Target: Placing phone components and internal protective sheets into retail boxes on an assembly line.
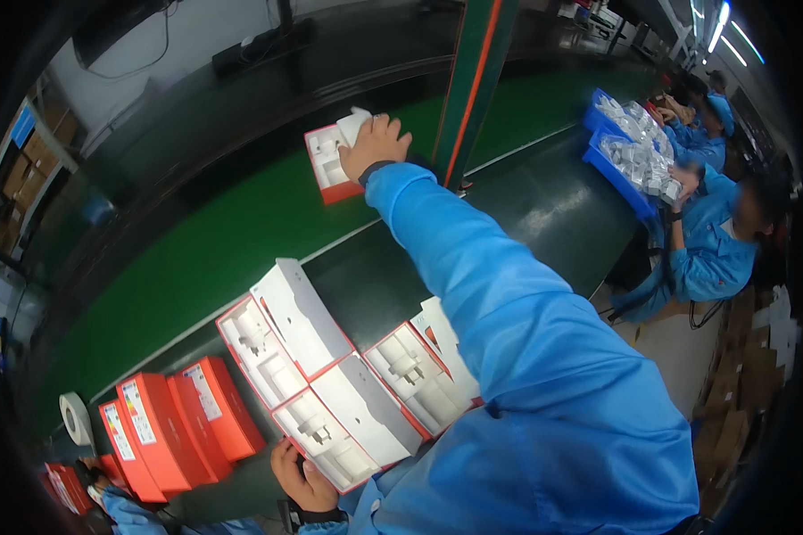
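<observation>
My right hand (375, 147) is stretched far out over a green belt. It grips the right side of an open red box (336, 191) with a white fitted insert, its fingers over the white flap. Close to me, my left hand (303, 481) rests with bent, parted fingers against the left edge of a nearer open box (323, 441). That box's white insert has a dark plug-like shape in it. Two similar open boxes, one farther left (260, 349) and one to the right (415, 374), lie against it. White lids stand or lie between them; my right sleeve covers part of the right one.
Several closed red boxes (156, 428) with labels stand at the left, beside a white tape roll (76, 419). A green post (476, 85) rises behind my right hand. At the right, a co-worker (709, 241) reaches into blue bins (629, 147) of bagged white parts.
</observation>
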Available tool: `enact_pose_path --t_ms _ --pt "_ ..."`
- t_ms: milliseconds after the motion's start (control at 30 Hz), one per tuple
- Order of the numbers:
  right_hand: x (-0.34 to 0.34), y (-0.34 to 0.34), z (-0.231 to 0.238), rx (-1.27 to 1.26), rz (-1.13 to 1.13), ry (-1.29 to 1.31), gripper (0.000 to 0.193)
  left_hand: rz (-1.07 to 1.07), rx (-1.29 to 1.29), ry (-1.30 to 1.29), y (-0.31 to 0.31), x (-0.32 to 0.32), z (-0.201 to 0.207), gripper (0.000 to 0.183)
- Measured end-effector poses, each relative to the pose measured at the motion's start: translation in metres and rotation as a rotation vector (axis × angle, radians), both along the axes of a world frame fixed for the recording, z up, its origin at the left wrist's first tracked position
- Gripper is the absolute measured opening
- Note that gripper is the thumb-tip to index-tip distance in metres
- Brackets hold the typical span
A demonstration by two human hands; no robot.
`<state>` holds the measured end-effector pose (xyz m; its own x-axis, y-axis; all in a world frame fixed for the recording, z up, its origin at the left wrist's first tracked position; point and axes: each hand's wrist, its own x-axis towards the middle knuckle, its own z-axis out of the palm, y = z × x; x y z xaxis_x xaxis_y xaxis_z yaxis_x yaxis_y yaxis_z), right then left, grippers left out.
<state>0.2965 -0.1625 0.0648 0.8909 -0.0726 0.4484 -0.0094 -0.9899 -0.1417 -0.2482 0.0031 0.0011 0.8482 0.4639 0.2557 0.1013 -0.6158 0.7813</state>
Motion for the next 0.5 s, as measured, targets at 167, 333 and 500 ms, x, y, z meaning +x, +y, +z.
enact_pose_path --t_ms 167,333,500 --pt "-0.083 0.021 0.069 0.166 0.502 0.148 0.054 -0.017 0.014 0.005 0.0 0.004 0.008 0.041" --pt "-0.221 0.01 0.077 0.22 0.912 0.323 0.05 -0.007 -0.043 -0.008 0.001 0.01 0.012 0.051" --pt "-0.268 0.002 0.041 0.189 0.938 0.42 0.064 -0.058 -0.342 -0.038 0.004 0.041 0.02 0.058"
